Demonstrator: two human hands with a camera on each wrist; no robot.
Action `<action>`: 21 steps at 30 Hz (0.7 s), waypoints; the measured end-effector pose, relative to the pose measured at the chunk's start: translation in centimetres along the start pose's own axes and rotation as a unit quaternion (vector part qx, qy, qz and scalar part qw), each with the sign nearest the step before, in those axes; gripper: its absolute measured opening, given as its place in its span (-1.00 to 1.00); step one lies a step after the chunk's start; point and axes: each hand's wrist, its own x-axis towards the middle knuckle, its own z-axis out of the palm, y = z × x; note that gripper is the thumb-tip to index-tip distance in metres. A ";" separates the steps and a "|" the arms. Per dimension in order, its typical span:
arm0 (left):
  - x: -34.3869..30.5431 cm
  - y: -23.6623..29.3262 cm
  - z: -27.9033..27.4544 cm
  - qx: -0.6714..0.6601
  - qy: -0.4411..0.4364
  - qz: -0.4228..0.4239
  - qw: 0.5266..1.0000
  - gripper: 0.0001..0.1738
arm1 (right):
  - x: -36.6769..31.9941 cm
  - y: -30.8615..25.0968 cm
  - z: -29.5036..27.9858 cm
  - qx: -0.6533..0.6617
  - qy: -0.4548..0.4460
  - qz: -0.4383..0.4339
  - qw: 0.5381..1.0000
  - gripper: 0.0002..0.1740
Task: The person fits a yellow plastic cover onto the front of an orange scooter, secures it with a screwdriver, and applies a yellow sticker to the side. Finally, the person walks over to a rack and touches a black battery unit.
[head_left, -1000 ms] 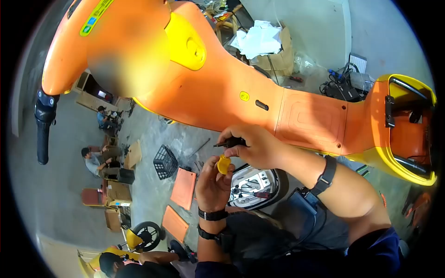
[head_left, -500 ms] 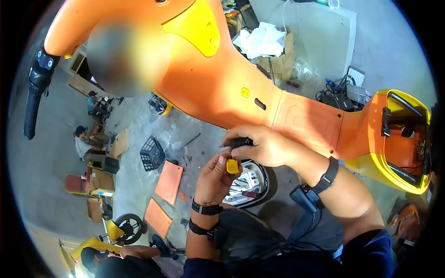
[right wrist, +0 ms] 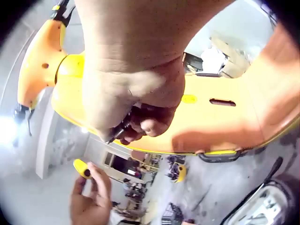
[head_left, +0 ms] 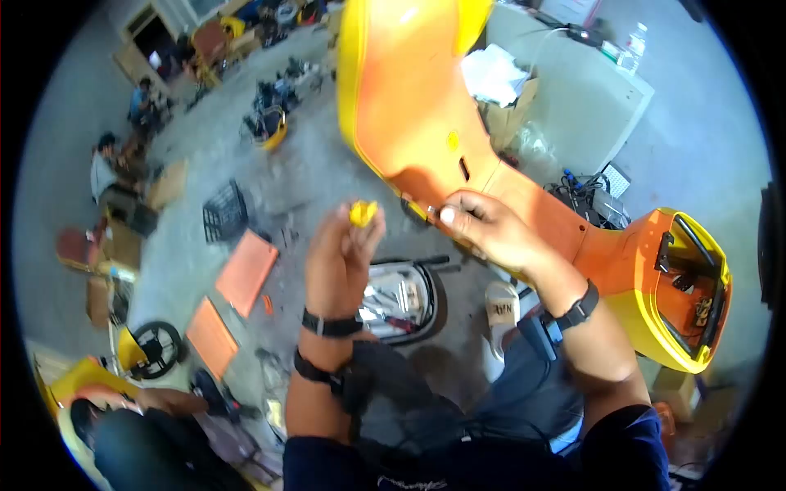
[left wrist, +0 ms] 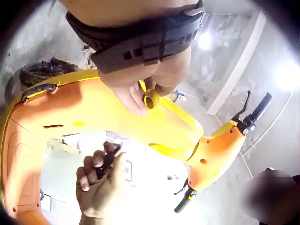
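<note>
My left hand [head_left: 337, 266] pinches a small yellow plastic piece [head_left: 363, 213] up between thumb and fingers. The left wrist view shows a round dark hole in the end of that piece. My right hand [head_left: 498, 233] is apart from it, on the right, with its fingers curled round a slim dark tool [left wrist: 108, 161] with a thin pointed tip. Most of the tool is hidden in the fist, so I cannot tell its kind. Beyond both hands stands an orange and yellow scooter body [head_left: 417, 106], which the right hand overlaps in the head view.
An upturned scooter seat part [head_left: 399, 303] with tools in it lies on the floor below the hands. Orange panels [head_left: 247, 272] and a black basket [head_left: 225, 213] lie to the left. A person [head_left: 123, 442] sits at lower left; a cardboard box [head_left: 512, 110] stands behind the scooter.
The hands, close together before, have drawn apart, the right one moving away with the dark tool. The yellow piece is raised and turned. The head view has swung, showing more floor on the left.
</note>
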 end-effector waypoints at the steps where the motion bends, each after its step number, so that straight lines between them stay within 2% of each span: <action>1: 0.2 0.3 -0.5 -0.010 0.000 0.022 1.000 -0.68 | 0.5 0.7 0.9 -0.104 0.040 -0.052 0.992 -0.64; 3: 0.7 1.1 -1.7 -0.013 0.024 0.028 0.999 -0.71 | 1.3 2.0 2.2 -0.171 0.026 -0.014 0.985 -0.65; 4: 0.8 1.6 -2.2 -0.003 0.023 0.030 0.999 -0.74 | 1.5 1.2 3.2 -0.230 0.025 0.033 0.972 -0.67; 5: 0.8 2.0 -2.6 -0.009 0.034 0.026 0.999 -0.74 | 2.3 2.9 3.8 -0.363 0.039 -0.123 0.923 -0.70; 7: 0.7 3.0 -3.3 0.051 0.044 0.032 0.997 -0.75 | 3.8 4.7 5.6 -0.425 0.025 -0.085 0.901 -0.71; 9: 0.6 3.7 -4.7 0.058 0.049 0.050 0.996 -0.75 | 6.0 7.5 8.1 -0.527 -0.024 -0.038 0.848 -0.70; 10: 0.7 4.1 -5.4 0.093 0.060 0.071 0.991 -0.75 | 6.9 9.5 9.1 -0.533 -0.079 -0.062 0.840 -0.68; 11: 0.8 4.6 -6.2 0.128 0.072 0.094 0.985 -0.74 | 7.4 11.0 10.7 -0.537 -0.100 -0.043 0.837 -0.72; 13: 0.4 5.2 -7.2 0.153 0.092 0.103 0.978 -0.73 | 8.0 14.3 14.2 -0.504 -0.080 0.024 0.859 -0.72; 14: 0.2 5.6 -7.7 0.177 0.100 0.108 0.973 -0.73 | 8.6 16.5 15.4 -0.504 -0.088 0.023 0.859 -0.72; 16: -0.3 6.4 -8.5 0.219 0.115 0.125 0.961 -0.72 | 9.4 20.5 17.7 -0.534 -0.120 -0.013 0.837 -0.66; 17: -0.5 6.8 -9.0 0.219 0.126 0.120 0.960 -0.72 | 9.6 21.2 18.4 -0.531 -0.132 -0.011 0.837 -0.66; 19: -1.2 7.7 -9.8 0.262 0.127 0.158 0.944 -0.72 | 10.1 22.9 19.2 -0.570 -0.154 -0.006 0.807 -0.61; 21: -1.4 8.3 -10.2 0.270 0.154 0.159 0.937 -0.71 | 10.8 24.6 19.8 -0.540 -0.106 0.058 0.833 -0.67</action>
